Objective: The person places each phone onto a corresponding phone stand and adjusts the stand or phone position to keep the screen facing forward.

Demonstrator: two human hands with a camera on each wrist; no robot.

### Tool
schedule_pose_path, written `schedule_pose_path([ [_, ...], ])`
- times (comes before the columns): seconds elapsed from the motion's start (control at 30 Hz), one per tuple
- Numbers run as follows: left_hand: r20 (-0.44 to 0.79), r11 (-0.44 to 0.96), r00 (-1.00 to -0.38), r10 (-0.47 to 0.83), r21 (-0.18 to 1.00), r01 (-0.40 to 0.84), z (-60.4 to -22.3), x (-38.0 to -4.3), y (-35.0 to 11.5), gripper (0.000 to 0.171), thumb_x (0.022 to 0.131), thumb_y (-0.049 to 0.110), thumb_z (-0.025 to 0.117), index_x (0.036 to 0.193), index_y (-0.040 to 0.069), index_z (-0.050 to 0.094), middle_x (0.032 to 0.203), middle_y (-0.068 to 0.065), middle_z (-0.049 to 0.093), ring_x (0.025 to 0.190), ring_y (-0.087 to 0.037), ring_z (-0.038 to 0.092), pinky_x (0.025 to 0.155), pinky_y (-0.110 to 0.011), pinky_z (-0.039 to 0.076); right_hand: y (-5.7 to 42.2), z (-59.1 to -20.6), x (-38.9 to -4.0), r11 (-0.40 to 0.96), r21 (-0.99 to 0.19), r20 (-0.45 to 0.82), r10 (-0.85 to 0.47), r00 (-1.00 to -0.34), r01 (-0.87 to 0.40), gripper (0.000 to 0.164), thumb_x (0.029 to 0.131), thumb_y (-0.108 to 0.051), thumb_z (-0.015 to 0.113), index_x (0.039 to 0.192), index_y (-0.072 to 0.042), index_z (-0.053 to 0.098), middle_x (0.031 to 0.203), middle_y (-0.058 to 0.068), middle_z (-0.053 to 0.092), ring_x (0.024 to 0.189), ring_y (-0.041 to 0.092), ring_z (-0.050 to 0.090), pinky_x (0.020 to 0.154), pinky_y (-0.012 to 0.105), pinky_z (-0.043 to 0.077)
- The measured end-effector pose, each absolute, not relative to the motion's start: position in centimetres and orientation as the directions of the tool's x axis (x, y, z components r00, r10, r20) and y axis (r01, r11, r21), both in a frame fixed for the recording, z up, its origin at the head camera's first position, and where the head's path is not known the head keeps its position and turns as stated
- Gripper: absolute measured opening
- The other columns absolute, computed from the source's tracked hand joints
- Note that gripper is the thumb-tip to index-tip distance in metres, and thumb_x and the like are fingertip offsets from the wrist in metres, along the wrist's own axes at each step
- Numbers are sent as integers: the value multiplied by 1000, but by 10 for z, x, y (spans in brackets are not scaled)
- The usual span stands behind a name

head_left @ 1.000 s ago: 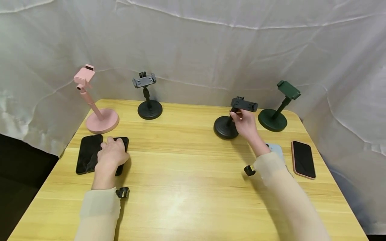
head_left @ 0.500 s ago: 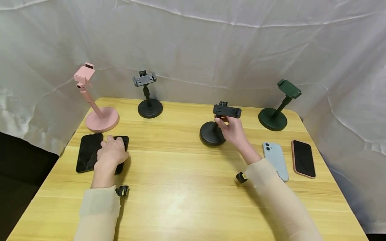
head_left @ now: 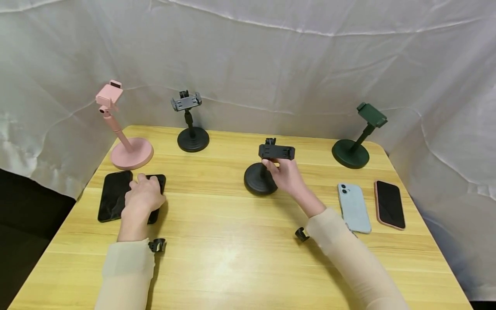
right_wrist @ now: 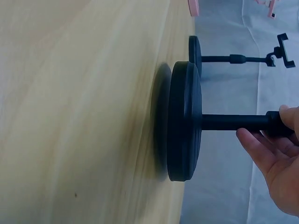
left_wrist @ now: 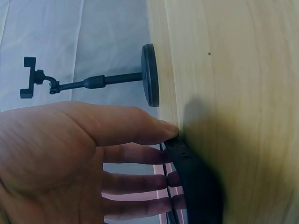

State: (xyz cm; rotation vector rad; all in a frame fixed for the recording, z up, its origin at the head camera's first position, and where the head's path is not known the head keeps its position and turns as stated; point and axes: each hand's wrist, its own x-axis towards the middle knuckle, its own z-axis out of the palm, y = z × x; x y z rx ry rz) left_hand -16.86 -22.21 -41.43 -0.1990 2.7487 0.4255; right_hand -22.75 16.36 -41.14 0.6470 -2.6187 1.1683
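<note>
My right hand [head_left: 286,176] holds a black phone stand [right_wrist: 236,122] by the upper part of its pole, just below its clamp [head_left: 277,151]. The stand is upright in the middle of the table. Whether its round base [right_wrist: 183,121] touches the wood or hovers slightly above it, I cannot tell. On the left, my left hand [head_left: 143,196] lies over a black phone [head_left: 160,183], with the thumb [left_wrist: 161,130] at its near edge and the fingers reaching across it. Another black phone [head_left: 114,196] lies flat beside it, screen up.
A pink phone stand [head_left: 131,153] and a second black stand [head_left: 193,139] stand at the back left. At the back right is a green stand [head_left: 350,154]. A light blue phone [head_left: 354,209] and a pink-edged phone [head_left: 389,205] lie near the right forearm. A pale curtain [head_left: 248,69] hangs behind the table.
My right hand has brought the black stand leftward and nearer, away from the green stand. The light blue phone has come out from under my right arm. My left hand stays where it was.
</note>
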Motion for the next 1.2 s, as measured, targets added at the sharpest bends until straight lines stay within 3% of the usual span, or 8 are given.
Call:
schedule_pose_path([
  [0.37,-372,946,-925,-83,263,-190,-414,-169,-222,61,98,16,63,142,-18,39,134,-47,28,114,-61,36,83,-67,46,155,-417,-221,595,-675,311,-306,-900,-436,20,104,-11,64,120,-1,69,110,17,72,103,34,70,84,49,58],
  [0.63,-374,945,-924,-80,266,-189,-414,-169,-222,62,98,16,63,143,-18,38,134,-47,28,113,-61,36,84,-68,46,153,-420,-219,588,-665,326,-327,-887,-461,24,103,-9,65,126,-2,68,123,21,68,114,33,66,97,51,55],
  [1.2,-379,945,-922,-79,265,-190,-412,-168,-223,64,97,17,64,143,-18,37,138,-48,25,116,-63,36,84,-68,46,152,-422,-215,583,-705,285,-289,-914,-404,27,103,-11,66,129,-3,69,126,21,67,116,32,67,93,48,59],
])
